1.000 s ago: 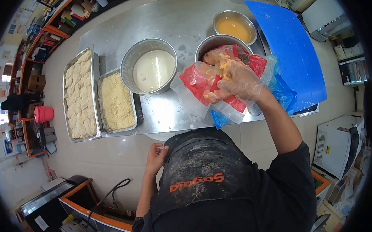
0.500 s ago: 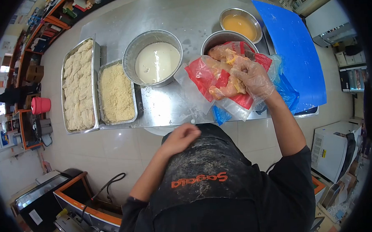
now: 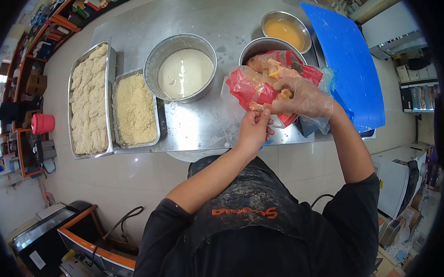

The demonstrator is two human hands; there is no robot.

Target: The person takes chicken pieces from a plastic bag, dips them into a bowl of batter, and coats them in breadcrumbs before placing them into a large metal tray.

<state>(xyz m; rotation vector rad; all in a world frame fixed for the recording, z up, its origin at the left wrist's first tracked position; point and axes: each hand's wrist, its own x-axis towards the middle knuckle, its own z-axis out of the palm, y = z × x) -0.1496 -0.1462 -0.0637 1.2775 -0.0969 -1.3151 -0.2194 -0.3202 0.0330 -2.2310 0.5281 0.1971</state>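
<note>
Right hand: my right hand [image 3: 304, 99], in a clear plastic glove, is curled round a raw chicken piece [image 3: 257, 106], thumb on the near side, fingers over the top.
Left hand: my left hand [image 3: 254, 132], with no glove that I can see, has thumb and forefinger drawn close at the near end of that piece; whether they pinch the meat or the bag's edge, I cannot tell.
Just changed: half a second ago my left hand was down by my apron [image 3: 244, 197], touching no food. Now it has come up to meet the right.
What that means: the handling is now 2-handed, with the piece steadied from above while my left fingers work at its near end.
Chicken: the piece lies over the red-and-clear bag [image 3: 245, 86], in front of the steel pot [image 3: 263, 46]; more raw chicken [image 3: 264, 65] shows at the bag's mouth, against the pot's opening.
Left of the bag: a pot of white batter [image 3: 185, 71], then a tray of pale crumbs [image 3: 135, 110], then a longer tray of lumpy, coated pieces [image 3: 89, 102].
Behind and right: a bowl of orange liquid [image 3: 282, 32] and a blue board [image 3: 355, 73].
</note>
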